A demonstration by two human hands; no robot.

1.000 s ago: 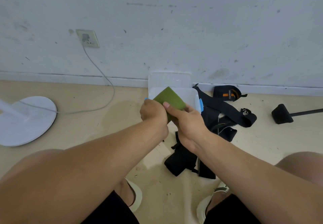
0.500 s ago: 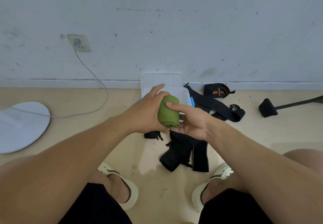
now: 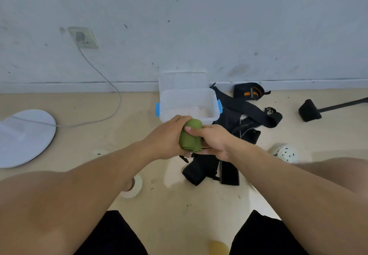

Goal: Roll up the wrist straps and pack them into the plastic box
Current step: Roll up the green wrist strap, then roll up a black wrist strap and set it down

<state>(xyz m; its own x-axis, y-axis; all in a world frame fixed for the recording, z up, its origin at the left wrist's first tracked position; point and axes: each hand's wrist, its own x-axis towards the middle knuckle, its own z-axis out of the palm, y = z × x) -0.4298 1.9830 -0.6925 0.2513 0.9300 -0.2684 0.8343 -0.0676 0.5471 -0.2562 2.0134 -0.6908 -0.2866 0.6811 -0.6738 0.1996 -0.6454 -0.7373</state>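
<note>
Nearest the camera, both forearms reach forward over the floor [image 3: 169, 205] between black shorts. The left hand [image 3: 167, 138] wraps its fingers around the left side of a green wrist strap [image 3: 190, 137], rolled into a short, soft fabric cylinder. The right hand [image 3: 213, 141] holds the roll's right side, thumb pressed on top and fingers curled beneath. The roll is held in the air just in front of the plastic box, its long axis running from near to far and tilted slightly right at the far end; the near end shows the layered spiral edge.

Below the hands lies a heap of black straps [image 3: 211, 171], flat woven webbing, loose and unrolled, stretching away to the right of the box.

The plastic box [image 3: 188, 103] stands on the floor beyond the hands, rectangular, translucent, with blue side clips. It is open; no strap is seen inside. Its clear lid [image 3: 183, 79] leans against the wall [image 3: 199, 26] behind it.

Farther right, by the skirting, sits a rolled black strap with orange stripes [image 3: 249, 93].
</note>
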